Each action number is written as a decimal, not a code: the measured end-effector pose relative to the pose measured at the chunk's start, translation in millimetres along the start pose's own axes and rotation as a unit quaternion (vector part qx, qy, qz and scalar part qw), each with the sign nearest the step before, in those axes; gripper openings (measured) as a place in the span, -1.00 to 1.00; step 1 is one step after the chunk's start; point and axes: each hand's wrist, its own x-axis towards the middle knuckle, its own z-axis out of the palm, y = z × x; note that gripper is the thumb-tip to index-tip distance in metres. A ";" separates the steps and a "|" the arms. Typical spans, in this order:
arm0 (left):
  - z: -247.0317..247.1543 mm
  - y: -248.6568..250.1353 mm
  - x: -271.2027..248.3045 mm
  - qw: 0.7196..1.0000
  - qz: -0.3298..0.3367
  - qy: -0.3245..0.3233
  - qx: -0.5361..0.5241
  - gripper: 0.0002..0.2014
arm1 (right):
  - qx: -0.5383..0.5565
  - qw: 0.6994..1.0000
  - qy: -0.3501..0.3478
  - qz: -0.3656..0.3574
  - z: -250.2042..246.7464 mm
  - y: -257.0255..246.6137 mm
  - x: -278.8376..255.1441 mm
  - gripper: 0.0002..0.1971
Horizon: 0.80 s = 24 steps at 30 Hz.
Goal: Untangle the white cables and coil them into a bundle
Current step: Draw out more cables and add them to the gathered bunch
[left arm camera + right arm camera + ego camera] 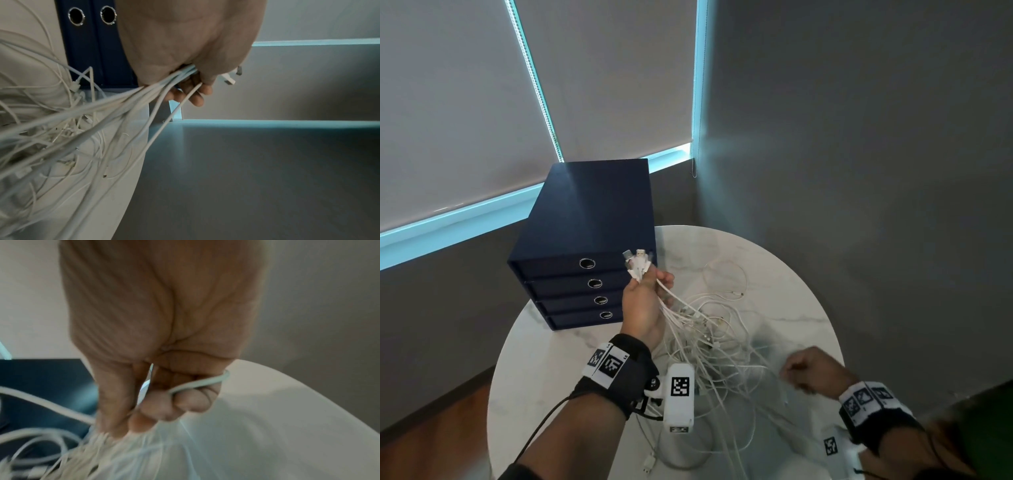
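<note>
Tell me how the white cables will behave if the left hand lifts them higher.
The cables are probably floppy: they sag in loose loops from the left hand to the table. They would likely drag the whole tangle up, since strands cross everywhere. Probably light: one hand holds many plug ends aloft.

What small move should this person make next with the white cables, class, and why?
Probably draw the right hand steadily away from the left hand. The left hand grips several plug ends raised above the marble table, the right hand's fingers curl round one cable, and the white cables between are still knotted.
</note>
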 end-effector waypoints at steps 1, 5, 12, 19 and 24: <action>-1.8 0.9 1.0 0.999 -0.008 0.003 -0.032 -0.68 | 0.012 0.998 0.057 -0.013 -11.1 -3.2 -0.3 -0.81; -7.6 3.1 1.3 0.996 0.004 0.033 -0.086 -0.63 | 0.053 0.963 0.258 -0.056 -63.9 -25.5 -6.4 -0.79; -13.0 4.5 3.2 0.996 0.027 0.040 -0.074 -0.63 | -0.025 0.917 0.397 -0.012 -146.2 -35.6 -23.4 -0.83; -5.4 2.2 -0.8 0.999 0.023 0.000 -0.046 -0.64 | -0.125 0.931 0.285 0.194 -128.4 25.7 -12.7 -0.81; 21.2 -6.5 -9.7 0.998 0.003 -0.056 -0.028 -0.65 | 0.024 0.974 0.217 -0.063 -52.4 -65.5 3.7 -0.88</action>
